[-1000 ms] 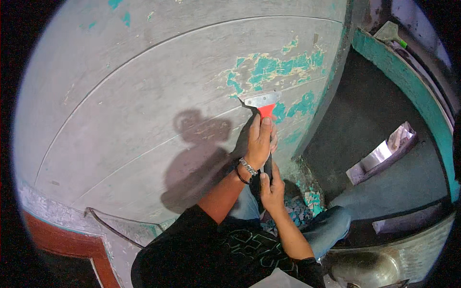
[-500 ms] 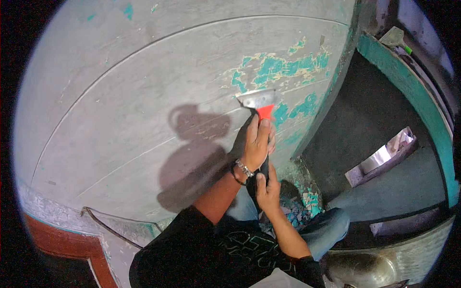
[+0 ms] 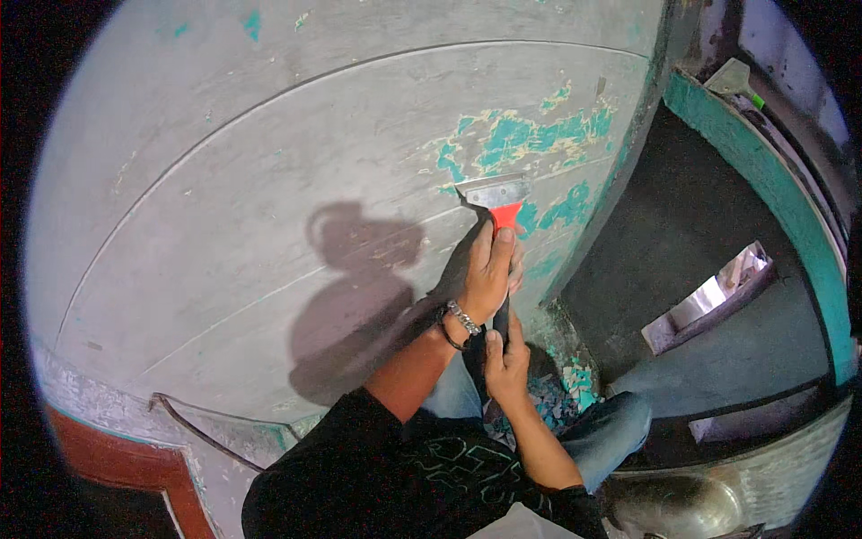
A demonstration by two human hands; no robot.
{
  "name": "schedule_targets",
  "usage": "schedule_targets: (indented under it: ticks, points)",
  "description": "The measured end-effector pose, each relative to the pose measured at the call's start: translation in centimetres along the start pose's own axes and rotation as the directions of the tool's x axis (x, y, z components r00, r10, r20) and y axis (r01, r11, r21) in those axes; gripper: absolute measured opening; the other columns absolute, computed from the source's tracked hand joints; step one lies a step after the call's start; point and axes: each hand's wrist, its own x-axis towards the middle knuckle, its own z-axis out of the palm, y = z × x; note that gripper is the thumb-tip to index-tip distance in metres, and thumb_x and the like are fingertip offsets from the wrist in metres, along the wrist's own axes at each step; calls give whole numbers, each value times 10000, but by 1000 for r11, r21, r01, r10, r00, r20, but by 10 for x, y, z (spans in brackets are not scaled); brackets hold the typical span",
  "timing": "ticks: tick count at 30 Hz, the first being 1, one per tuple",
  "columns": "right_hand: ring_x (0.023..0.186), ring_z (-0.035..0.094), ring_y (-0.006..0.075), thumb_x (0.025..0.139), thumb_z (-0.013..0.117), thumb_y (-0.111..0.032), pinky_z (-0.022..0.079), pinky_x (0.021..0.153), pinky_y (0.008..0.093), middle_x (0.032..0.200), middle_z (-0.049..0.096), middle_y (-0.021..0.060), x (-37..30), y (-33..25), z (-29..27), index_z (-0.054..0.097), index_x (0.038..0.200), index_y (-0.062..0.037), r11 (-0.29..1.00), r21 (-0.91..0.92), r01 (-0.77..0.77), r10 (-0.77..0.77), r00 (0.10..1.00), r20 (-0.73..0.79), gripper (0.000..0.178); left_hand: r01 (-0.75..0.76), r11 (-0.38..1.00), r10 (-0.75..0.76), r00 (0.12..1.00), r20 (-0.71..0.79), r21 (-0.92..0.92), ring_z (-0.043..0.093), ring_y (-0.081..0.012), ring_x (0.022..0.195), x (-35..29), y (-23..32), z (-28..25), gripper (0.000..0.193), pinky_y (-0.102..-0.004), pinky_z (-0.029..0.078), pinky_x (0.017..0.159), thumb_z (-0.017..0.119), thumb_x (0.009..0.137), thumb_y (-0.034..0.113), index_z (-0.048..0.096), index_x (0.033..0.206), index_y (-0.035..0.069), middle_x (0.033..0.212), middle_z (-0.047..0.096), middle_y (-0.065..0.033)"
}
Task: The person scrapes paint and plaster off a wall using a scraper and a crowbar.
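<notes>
A paint scraper (image 3: 505, 216) with a wide metal blade, a red neck and a long dark handle is held in both hands. Its blade is at the grey wall (image 3: 224, 207), just below a patch of exposed turquoise paint (image 3: 512, 139) with ragged pale edges; whether it touches cannot be told. My left hand (image 3: 489, 274), with a chain bracelet at the wrist, closes around the upper handle below the red neck. Lower down, my right hand (image 3: 508, 364) grips the end of the handle. Fingers partly hide the handle.
Paint chips and rubble (image 3: 549, 400) lie below my hands, between my legs. A cable (image 3: 197, 427) runs along the lower left wall. At right curves a turquoise-edged ledge (image 3: 763, 148) bearing another scraper (image 3: 732, 79). A metal basin (image 3: 673, 503) sits at lower right.
The scraper and both hands have shifted slightly down and to the right, with the blade lower against the wall. The view has tilted a little. Both hands keep their grip.
</notes>
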Motion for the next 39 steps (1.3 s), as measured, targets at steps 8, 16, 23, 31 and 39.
schedule_targets:
  ticks: [8,16,23,31,39]
  points:
    - [1052,585,339,922,461,-160,451,862,356,1132,574,248,2,-8,-4,372,1314,23,982,-106,156,-158,987,-13,441,-2,1000,2,1000,0,-3,359,-69,412,-5,2,1,376,-214,317,372,403,962,409,432,1039,42,647,389,3]
    - [1029,582,401,904,466,-100,468,826,380,1125,556,285,24,-31,-7,364,1322,20,982,-111,152,-150,988,27,447,-82,996,81,996,-26,-28,345,-59,408,9,34,10,331,-220,319,369,374,980,360,434,1015,36,642,370,12]
    - [1033,579,401,911,463,-126,466,828,380,1113,569,269,32,-44,5,380,1321,-10,977,-66,204,-204,979,13,434,-99,994,98,995,14,39,369,-67,438,14,53,7,422,-213,322,381,405,950,452,425,1036,40,678,408,0]
    - [913,615,360,922,469,-150,476,755,362,988,606,226,21,-14,2,410,1291,-1,973,-39,228,-230,973,-34,402,-89,993,87,996,33,71,370,-64,444,7,19,-1,405,-206,324,396,393,956,452,439,1024,56,662,395,14]
    - [812,499,151,907,533,-219,435,730,286,908,543,90,-18,36,-45,494,1170,49,972,146,-182,201,972,-125,377,-387,284,131,922,364,877,579,-241,881,-36,11,-36,360,-363,458,793,519,905,342,525,1090,33,999,580,-120]
